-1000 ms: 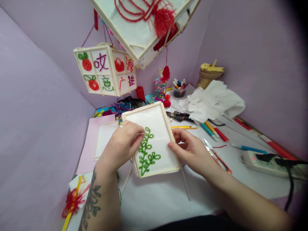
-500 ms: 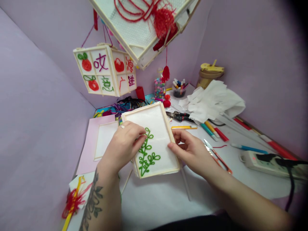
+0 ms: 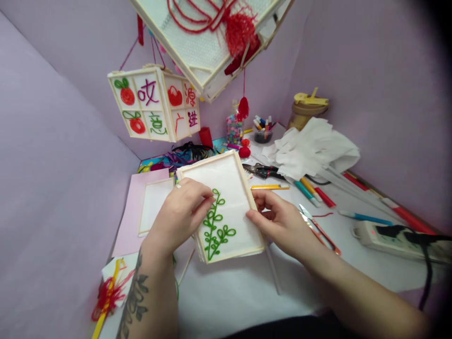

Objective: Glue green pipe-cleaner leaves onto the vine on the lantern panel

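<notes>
A white panel lantern [image 3: 238, 188] with thin pale wooden strips along its edges is held tilted over the table. On its upper face, toward the left, lies a green leafy branch [image 3: 218, 219] bent from fuzzy pipe cleaner. The thumb and forefinger of my left hand [image 3: 183, 212] are pinched at the branch's top leaf, with the wrist over the lantern's left side. My right hand [image 3: 277, 214] grips the right edge, thumb on top and the other fingers curled at the side. What lies beneath the lantern is mostly hidden.
Orange-handled scissors [image 3: 321, 230] lie right of my right hand, near a power strip [image 3: 399, 240]. Pliers [image 3: 263, 170], markers [image 3: 307, 193] and crumpled white material [image 3: 314, 148] sit behind. A decorated lantern [image 3: 151, 103] and a larger frame [image 3: 205, 82] hang overhead.
The lantern has shifted very slightly left and down in my hands. Both hands keep nearly the same place and hold.
</notes>
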### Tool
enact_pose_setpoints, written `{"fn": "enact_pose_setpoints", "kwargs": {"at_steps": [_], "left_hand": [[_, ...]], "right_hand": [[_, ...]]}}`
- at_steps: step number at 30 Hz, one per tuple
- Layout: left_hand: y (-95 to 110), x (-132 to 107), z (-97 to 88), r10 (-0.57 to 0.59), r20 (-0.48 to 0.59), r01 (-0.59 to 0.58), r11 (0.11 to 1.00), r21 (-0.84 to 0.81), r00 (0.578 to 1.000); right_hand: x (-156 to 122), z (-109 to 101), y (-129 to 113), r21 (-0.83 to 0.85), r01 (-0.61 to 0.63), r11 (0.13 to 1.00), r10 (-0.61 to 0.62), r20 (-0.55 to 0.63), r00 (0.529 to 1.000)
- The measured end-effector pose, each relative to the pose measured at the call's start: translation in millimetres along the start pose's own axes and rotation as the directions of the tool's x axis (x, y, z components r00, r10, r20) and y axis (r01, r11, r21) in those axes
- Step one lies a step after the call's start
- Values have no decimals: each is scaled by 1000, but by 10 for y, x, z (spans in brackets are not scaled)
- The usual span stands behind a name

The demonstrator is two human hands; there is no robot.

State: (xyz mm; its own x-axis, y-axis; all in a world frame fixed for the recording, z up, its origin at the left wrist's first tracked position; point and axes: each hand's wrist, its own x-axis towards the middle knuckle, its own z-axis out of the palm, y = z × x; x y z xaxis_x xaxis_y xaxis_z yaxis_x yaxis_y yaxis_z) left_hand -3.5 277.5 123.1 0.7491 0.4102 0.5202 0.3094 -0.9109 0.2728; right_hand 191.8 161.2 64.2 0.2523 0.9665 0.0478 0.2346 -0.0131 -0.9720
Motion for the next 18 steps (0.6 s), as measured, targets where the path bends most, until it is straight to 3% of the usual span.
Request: {"fn": "enact_pose_setpoints", "kwargs": {"at_steps": [9,14,18], "left_hand": [[-20,5,30,15,17,-16,998,58,1000],[-16,-1,-6,-1,-50,0,1000,-17,999],[5,-5,-109,89,-42,-88,996,23,995]], "right_hand": [[1,9,-10,3,3,1000,-3,0,1000],[1,-2,-19,-14,2,1000,-2,-4,1000],[-7,-6,-16,-6,2,1000,-2,3,1000]]}}
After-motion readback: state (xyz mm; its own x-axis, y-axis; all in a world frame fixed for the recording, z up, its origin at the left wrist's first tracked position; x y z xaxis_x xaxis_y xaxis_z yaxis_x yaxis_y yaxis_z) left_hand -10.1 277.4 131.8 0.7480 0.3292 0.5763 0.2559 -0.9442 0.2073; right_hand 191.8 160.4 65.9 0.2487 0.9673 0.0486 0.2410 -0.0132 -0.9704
